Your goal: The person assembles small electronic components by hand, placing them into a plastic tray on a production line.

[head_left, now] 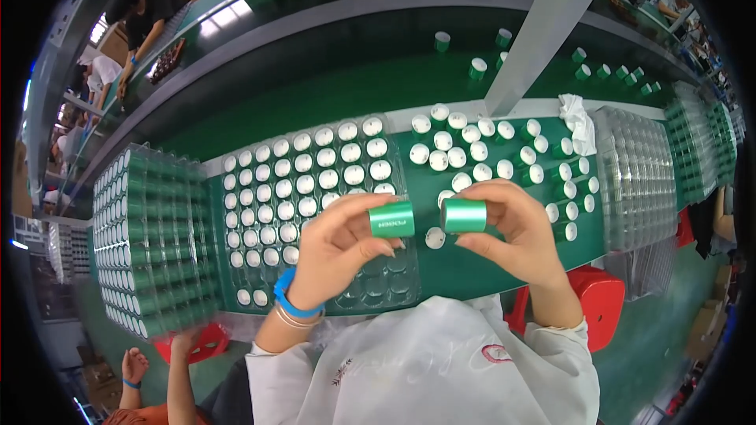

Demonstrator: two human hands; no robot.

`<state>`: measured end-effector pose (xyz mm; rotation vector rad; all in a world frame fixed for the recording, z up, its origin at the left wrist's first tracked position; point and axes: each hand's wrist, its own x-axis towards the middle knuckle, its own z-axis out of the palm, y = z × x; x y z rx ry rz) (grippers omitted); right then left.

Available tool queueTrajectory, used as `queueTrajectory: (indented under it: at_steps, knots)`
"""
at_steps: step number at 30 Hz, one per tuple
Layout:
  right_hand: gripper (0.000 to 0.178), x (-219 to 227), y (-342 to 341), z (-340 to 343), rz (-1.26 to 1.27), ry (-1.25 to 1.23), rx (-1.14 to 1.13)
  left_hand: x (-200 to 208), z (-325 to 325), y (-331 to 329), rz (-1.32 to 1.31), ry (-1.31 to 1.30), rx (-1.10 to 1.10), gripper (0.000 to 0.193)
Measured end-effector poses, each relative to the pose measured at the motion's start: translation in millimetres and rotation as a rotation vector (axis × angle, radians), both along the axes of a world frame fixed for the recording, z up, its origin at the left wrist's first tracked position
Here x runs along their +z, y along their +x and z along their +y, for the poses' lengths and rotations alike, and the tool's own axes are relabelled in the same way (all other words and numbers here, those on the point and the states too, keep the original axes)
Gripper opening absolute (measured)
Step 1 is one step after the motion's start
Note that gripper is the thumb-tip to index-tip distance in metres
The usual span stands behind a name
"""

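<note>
My left hand (340,245) pinches a short green metallic cylinder (392,220) lying sideways, with pale lettering on its side. Level with it, a second green cylinder (465,216) is gripped in my right hand (516,228), its dark end turned toward the first. A small gap separates the two. Below my left hand lies a clear plastic tray (378,287) with rows of white-topped green cylinders; some of its near pockets hold none. Loose cylinders of the same kind stand on the green table to the right, one white-topped cylinder (435,238) just below the gap.
Stacked filled trays (169,244) rise at the left, and stacked clear trays (636,181) at the right beside a white cloth (579,124). Beyond the table runs a green conveyor (339,98) carrying several cylinders. A slanted metal post (547,35) crosses it. Other people work nearby.
</note>
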<state>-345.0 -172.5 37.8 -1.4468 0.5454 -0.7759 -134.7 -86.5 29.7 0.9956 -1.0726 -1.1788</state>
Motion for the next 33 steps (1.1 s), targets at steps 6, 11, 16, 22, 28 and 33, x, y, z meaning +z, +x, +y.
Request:
queueTrajectory:
  at_steps: [6,11,16,22,28,33]
  knots:
    - [0.043,-16.9,8.1,15.4,-0.139,0.057,0.01,-14.4,16.1,-20.0,0.038,-0.003,0.133,0.043]
    - [0.043,-21.2,10.9,21.2,-0.15,0.154,0.007,-21.8,23.8,-21.7,0.02,-0.008,0.18,0.04]
    - [0.043,-26.7,13.1,20.4,-0.187,0.027,-0.003,-27.9,25.7,-20.9,-0.01,-0.079,0.197,0.035]
    - [0.04,-23.2,12.0,22.9,-0.116,0.118,0.021,-24.8,30.5,-22.8,0.092,-0.066,0.193,0.037]
    - [0.044,-23.9,12.7,21.4,-0.113,0.146,-0.006,-27.5,28.1,-12.5,-0.105,-0.022,0.189,0.041]
    - [0.041,-32.7,13.5,22.4,-0.19,0.257,0.035,-22.2,35.2,-14.3,0.004,0.211,0.246,0.04]
